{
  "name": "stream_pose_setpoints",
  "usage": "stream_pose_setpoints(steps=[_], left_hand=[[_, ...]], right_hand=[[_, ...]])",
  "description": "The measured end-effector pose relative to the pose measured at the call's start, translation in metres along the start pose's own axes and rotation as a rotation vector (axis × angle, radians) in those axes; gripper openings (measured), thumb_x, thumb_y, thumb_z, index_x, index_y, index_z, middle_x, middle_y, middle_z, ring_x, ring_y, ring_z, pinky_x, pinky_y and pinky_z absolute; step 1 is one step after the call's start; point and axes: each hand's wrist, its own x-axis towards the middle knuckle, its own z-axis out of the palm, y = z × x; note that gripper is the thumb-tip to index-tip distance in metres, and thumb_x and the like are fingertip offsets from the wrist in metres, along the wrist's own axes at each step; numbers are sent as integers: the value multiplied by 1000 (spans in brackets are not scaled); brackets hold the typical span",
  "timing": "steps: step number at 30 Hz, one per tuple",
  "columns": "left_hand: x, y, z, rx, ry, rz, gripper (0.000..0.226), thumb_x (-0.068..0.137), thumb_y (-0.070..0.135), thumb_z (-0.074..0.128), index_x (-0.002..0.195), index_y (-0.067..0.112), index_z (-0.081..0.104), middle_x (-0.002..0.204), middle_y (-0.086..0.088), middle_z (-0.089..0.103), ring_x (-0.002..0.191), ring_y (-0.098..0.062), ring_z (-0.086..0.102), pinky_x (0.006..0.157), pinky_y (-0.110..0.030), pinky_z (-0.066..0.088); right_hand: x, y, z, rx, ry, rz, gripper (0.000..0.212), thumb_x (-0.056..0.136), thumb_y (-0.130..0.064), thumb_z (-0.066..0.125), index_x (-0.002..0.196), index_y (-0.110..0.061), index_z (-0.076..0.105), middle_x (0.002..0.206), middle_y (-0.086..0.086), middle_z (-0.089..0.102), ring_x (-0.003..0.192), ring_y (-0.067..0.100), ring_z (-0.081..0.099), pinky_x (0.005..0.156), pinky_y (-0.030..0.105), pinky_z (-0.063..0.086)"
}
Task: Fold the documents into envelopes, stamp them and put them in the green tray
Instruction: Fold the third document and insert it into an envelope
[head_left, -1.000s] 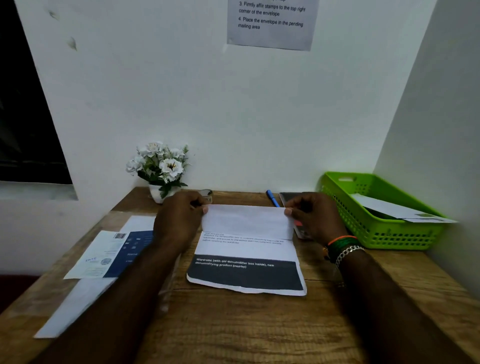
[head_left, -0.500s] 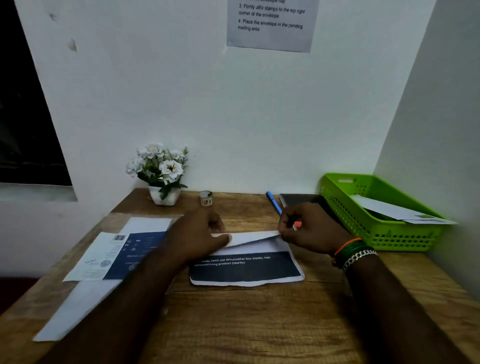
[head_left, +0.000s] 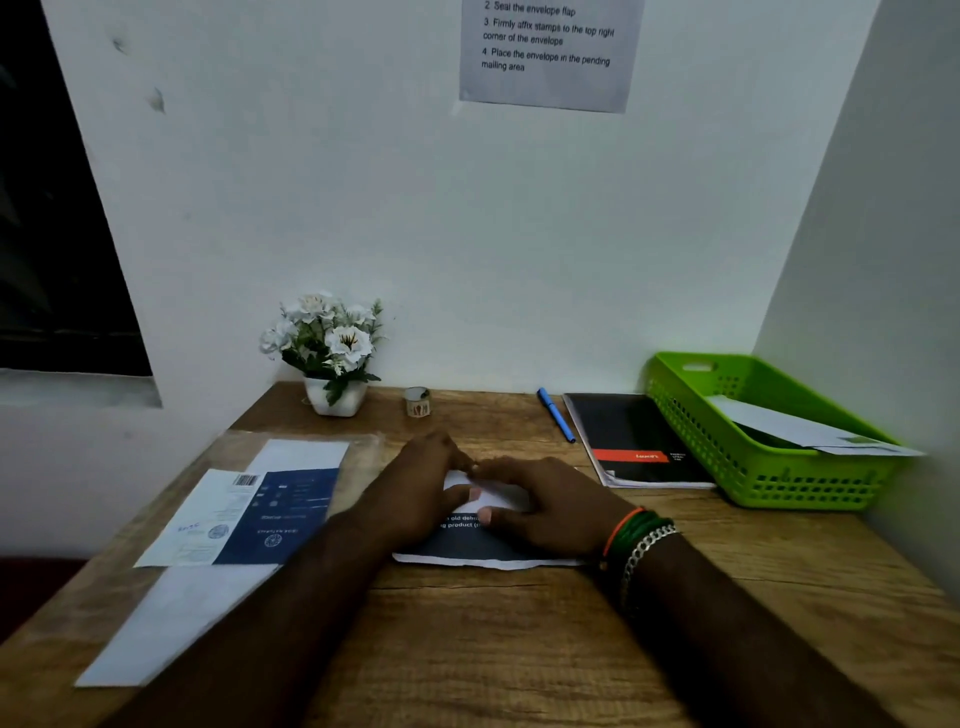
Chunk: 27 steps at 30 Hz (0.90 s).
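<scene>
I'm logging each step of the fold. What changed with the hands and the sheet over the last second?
The document's far flap, held up by its corners a second ago, has been brought down toward the person. The left hand and right hand let go of the corners, moved to the middle and now press the flap flat. The green tray, blue pen and notebook stayed put.

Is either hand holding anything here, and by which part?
Nothing is gripped. The left hand and right hand press flat on the folded-over top part of the document on the desk.
</scene>
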Motion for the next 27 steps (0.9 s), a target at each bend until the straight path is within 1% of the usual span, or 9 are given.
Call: stream_pose_setpoints(steps=[3,6,8,12,15,19,20,24,27], left_hand=[[2,-1,-1,-12,-3,-17,20,89,30,76,106,29,65,112,8,56,107,-10,55,93,-27,43],[2,-1,-1,-67,-1,-34,24,86,29,79,107,28,67,114,7,60,109,-8,57,100,-29,46],[2,-2,0,-88,-1,-43,23,85,29,80,104,30,66,113,9,60,109,-6,57,100,-28,46],[5,-9,0,-63,-5,-76,26,85,33,80,107,29,68,109,13,57,105,-3,55,85,-15,40],[6,-16,-3,-39,11,-106,27,83,34,82,106,29,68,104,16,57,100,0,55,75,-6,35],[6,-16,-5,40,23,-133,25,85,38,79,105,32,65,104,17,55,105,-5,55,82,-18,41],[5,-13,-4,72,15,-120,26,87,40,76,109,31,64,107,15,55,108,-7,53,84,-19,41],[3,11,9,131,-100,27,48,96,46,62,136,22,58,132,5,47,125,-13,42,108,-34,39],[2,25,17,198,-146,49,56,99,49,56,146,19,50,141,1,41,131,-17,37,112,-39,37]], right_hand=[[4,-2,5,-43,-11,38,59,96,-54,54,150,-30,46,148,-5,56,133,14,53,113,33,40],[3,5,0,-62,3,108,54,98,-48,55,147,-26,50,149,-4,54,136,16,51,114,30,36],[2,11,-5,-77,4,131,50,98,-44,57,144,-25,54,149,-6,54,136,13,50,111,25,33],[-4,22,-21,-81,27,208,38,97,-35,62,133,-23,66,138,-6,64,127,10,58,107,21,38],[-8,30,-29,-88,49,243,34,94,-32,68,127,-23,70,131,-7,69,123,9,61,102,16,37],[-6,29,-28,-106,56,264,37,89,-31,73,125,-24,72,129,-6,70,122,10,62,104,20,41],[-5,28,-27,-115,59,266,37,88,-32,74,125,-24,72,128,-6,70,121,10,62,103,20,41],[-3,27,-27,-124,54,271,37,88,-32,74,124,-25,72,127,-7,71,119,10,63,104,22,44],[-3,27,-28,-127,58,271,36,87,-33,74,122,-26,72,126,-8,71,119,10,63,105,24,46]])
